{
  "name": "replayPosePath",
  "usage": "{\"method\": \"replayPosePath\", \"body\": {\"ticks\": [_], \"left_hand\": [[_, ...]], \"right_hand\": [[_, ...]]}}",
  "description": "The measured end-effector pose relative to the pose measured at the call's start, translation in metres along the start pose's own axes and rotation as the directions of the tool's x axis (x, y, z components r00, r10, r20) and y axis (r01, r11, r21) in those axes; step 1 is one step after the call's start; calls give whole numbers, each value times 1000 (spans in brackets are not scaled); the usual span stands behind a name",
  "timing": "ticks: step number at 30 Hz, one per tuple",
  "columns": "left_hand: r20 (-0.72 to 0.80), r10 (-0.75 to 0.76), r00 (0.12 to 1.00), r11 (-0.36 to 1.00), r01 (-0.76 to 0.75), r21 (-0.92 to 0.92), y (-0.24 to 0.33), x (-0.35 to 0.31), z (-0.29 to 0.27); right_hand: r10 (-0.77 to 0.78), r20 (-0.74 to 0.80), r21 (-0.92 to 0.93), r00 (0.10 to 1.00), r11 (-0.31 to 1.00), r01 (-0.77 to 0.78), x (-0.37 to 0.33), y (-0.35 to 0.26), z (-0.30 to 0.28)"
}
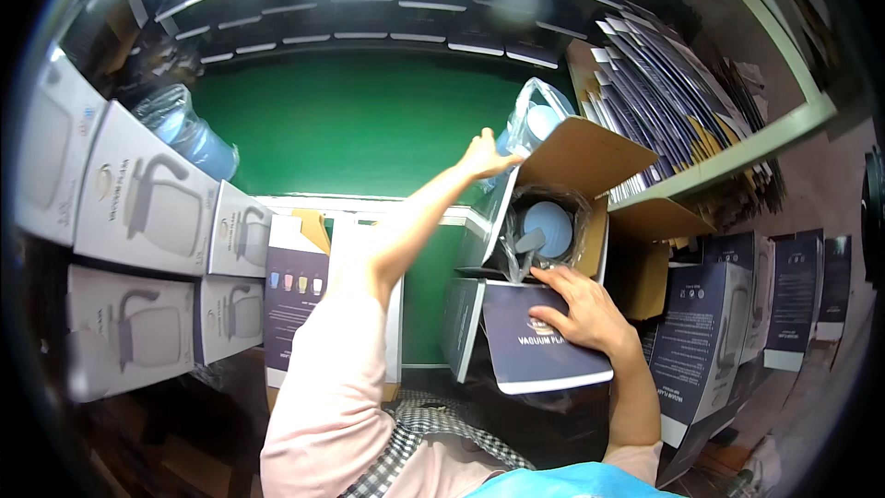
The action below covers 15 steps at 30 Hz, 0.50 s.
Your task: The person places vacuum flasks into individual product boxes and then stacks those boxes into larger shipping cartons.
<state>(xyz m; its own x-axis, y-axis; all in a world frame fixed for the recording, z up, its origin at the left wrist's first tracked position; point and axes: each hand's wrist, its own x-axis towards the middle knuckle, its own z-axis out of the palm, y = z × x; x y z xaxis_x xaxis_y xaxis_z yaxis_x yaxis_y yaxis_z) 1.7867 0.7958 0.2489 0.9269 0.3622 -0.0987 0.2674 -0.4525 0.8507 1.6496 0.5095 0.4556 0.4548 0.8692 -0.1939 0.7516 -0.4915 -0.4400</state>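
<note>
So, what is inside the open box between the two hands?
Inside the box there is a jug: its round, light-blue top shows, with clear plastic around it. The jug's lower part and the box's bottom are covered, so I cannot tell what else lies there.

R hand (583,312) splayed; L hand (483,157) unclear

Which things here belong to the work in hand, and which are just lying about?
Likely in use: open carton at the right hand; flask inside; bagged flask by the left hand.
Apparently lying about: white boxes; other bagged flask; folded cartons.
</note>
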Motion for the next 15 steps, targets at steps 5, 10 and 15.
{"method": "replayPosePath", "body": {"ticks": [5,10,15], "left_hand": [[18,-56,998,990,54,127,25,10,44],[-90,345,934,930,-326,171,43,-2,5],[357,924,139,-107,-802,587,57,27,2]], "right_hand": [[43,-39,-28,998,999,-44,7,3,11],[85,-86,-56,993,994,-89,7,1,7],[71,-94,-62,993,995,-77,11,-1,9]]}}
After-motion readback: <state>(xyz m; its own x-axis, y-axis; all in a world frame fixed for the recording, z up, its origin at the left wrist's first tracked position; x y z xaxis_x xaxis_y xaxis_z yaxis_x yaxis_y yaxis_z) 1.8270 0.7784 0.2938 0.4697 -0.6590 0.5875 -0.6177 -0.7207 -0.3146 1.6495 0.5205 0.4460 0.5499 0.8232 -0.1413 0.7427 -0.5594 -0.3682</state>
